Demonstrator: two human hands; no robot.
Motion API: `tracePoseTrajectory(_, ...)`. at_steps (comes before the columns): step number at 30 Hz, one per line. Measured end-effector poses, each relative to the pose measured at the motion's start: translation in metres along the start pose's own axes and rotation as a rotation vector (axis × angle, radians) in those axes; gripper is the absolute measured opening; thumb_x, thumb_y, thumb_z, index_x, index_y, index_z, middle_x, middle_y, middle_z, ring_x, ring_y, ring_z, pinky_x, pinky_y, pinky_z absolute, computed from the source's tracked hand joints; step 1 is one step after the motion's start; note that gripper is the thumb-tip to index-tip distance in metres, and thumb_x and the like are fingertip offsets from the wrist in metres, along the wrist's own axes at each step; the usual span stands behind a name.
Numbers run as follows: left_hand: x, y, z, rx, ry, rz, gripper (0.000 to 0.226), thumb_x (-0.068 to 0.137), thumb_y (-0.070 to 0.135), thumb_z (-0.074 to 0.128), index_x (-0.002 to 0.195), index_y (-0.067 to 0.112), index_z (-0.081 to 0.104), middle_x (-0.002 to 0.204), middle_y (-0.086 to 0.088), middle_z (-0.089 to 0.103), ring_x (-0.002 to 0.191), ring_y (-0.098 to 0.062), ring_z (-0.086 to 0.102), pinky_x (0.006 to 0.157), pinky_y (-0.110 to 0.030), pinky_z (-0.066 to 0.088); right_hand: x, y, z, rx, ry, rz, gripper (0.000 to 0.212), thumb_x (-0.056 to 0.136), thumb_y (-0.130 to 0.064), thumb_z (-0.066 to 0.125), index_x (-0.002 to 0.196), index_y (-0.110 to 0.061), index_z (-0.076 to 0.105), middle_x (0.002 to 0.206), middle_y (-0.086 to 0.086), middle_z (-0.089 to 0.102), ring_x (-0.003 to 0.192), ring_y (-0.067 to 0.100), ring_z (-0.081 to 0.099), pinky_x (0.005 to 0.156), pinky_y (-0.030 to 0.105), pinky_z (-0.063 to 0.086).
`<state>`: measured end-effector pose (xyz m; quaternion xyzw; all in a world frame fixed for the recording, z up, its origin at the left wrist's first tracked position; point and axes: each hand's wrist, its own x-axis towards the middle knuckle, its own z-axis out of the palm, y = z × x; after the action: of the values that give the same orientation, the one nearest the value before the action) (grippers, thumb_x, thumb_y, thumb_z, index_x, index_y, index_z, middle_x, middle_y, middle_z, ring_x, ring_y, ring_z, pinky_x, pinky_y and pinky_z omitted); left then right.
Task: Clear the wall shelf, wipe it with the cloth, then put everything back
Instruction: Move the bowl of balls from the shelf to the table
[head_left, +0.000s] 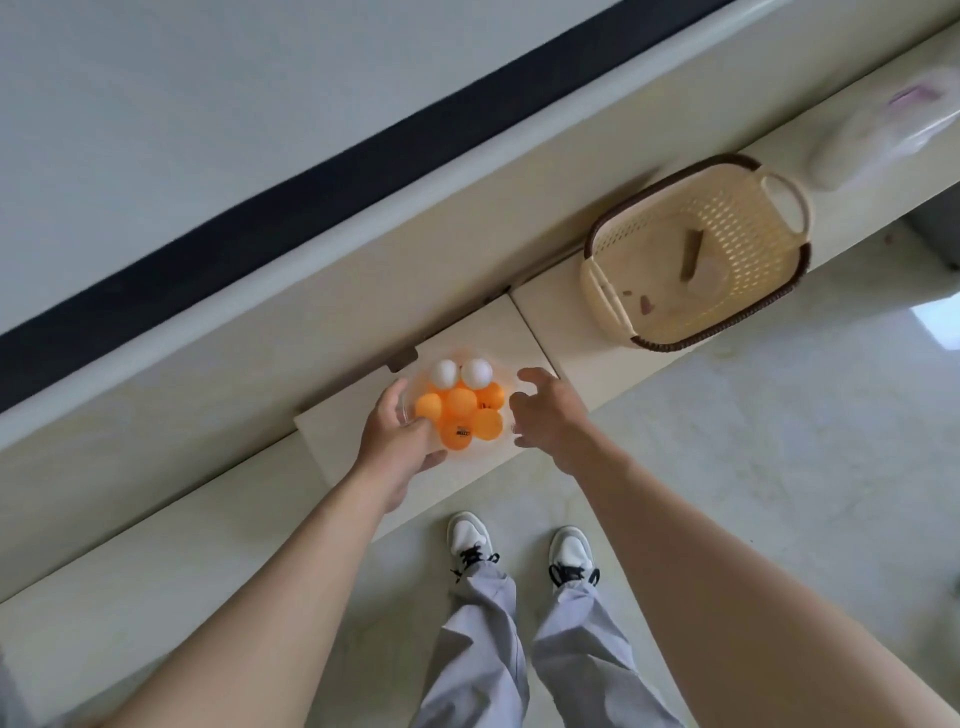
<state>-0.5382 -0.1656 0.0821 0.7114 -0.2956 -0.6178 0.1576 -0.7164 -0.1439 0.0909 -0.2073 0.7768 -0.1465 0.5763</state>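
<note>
Leftward, the left hand (400, 441) grips the near-left rim of a clear tub (501, 370) standing on the cream shelf (467, 332) — orange balls (461, 402) inside, two white balls (477, 372) at the back. The right hand (545, 410) hovers just beside its right wall, fingers loose and apart; contact unclear. Farther right sits a woven basket (727, 322) — then a blurred clear bag (872, 140).

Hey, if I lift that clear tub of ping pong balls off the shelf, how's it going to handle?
Probably very light: the clear tub holds only orange balls and two white balls. No lid shows and they are heaped, so tilting could send them rolling. The clear wall may flex under the left hand.
</note>
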Motion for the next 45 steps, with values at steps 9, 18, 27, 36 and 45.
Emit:
tracePoseTrajectory(9, -0.001, -0.006, 0.014, -0.033, 0.047, 0.0, 0.05, 0.091, 0.009, 0.066, 0.126, 0.041, 0.051, 0.117, 0.0, 0.062, 0.101, -0.025, 0.069, 0.071, -0.045, 0.064, 0.007, 0.0, -0.001, -0.019, -0.075, -0.059, 0.049, 0.092, -0.008, 0.036, 0.132, -0.029, 0.055, 0.116, 0.011, 0.061, 0.092, 0.036, 0.069, 0.068, 0.045, 0.064)
tracePoseTrajectory(18, -0.06, 0.014, 0.018, -0.058, 0.032, 0.058, 0.052, 0.093, 0.001, 0.06, 0.135, 0.031, 0.053, 0.116, -0.008, 0.06, 0.106, -0.021, 0.065, 0.069, -0.048, 0.063, -0.043, -0.002, -0.037, 0.047, -0.086, -0.092, 0.04, 0.091, -0.001, 0.038, 0.113, -0.03, 0.055, 0.104, 0.009, 0.063, 0.093, 0.036, 0.069, 0.068, 0.044, 0.064)
tracePoseTrajectory(27, -0.158, 0.018, 0.015, -0.103, 0.051, 0.148, 0.051, 0.093, -0.001, 0.057, 0.127, 0.037, 0.057, 0.119, -0.012, 0.06, 0.108, -0.024, 0.065, 0.068, -0.047, 0.063, -0.126, 0.005, -0.073, 0.021, -0.145, -0.161, 0.055, 0.088, -0.003, 0.039, 0.133, -0.03, 0.053, 0.098, 0.016, 0.069, 0.069, 0.034, 0.074, 0.067, 0.046, 0.064)
tracePoseTrajectory(36, -0.254, -0.019, -0.03, -0.146, 0.107, 0.167, 0.052, 0.091, 0.001, 0.06, 0.126, 0.04, 0.057, 0.12, -0.012, 0.059, 0.108, -0.026, 0.066, 0.068, -0.049, 0.063, -0.214, 0.022, -0.048, -0.072, -0.24, -0.249, 0.053, 0.088, -0.001, 0.039, 0.13, -0.028, 0.056, 0.095, 0.014, 0.069, 0.066, 0.03, 0.075, 0.066, 0.047, 0.064)
tracePoseTrajectory(45, -0.317, -0.106, -0.138, -0.291, 0.158, 0.187, 0.051, 0.09, 0.004, 0.064, 0.132, 0.031, 0.056, 0.113, -0.015, 0.06, 0.099, -0.023, 0.067, 0.074, -0.051, 0.062, -0.292, 0.047, 0.066, -0.204, -0.312, -0.327, 0.051, 0.087, -0.001, 0.039, 0.128, -0.026, 0.057, 0.105, 0.009, 0.066, 0.069, 0.029, 0.073, 0.066, 0.048, 0.063)
